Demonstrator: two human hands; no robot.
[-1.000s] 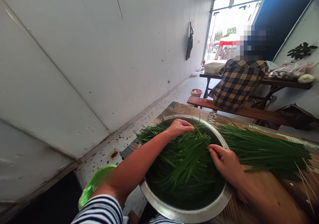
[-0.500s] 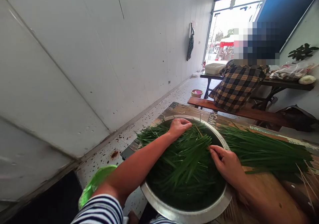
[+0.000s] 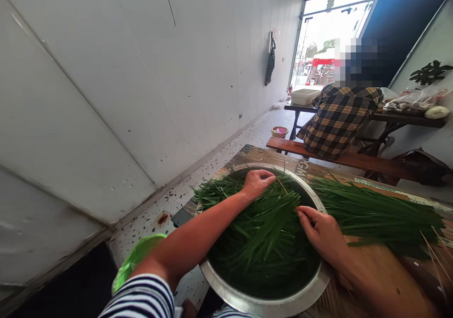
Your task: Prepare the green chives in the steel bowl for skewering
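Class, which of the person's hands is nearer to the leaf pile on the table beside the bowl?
Right. The right hand is at the right rim of the bowl, beside the leaf pile; the left hand is farther off, over the bowl.

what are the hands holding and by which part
The right hand pinches a thin skewer by its near end; the left hand is at its far end, grip unclear.
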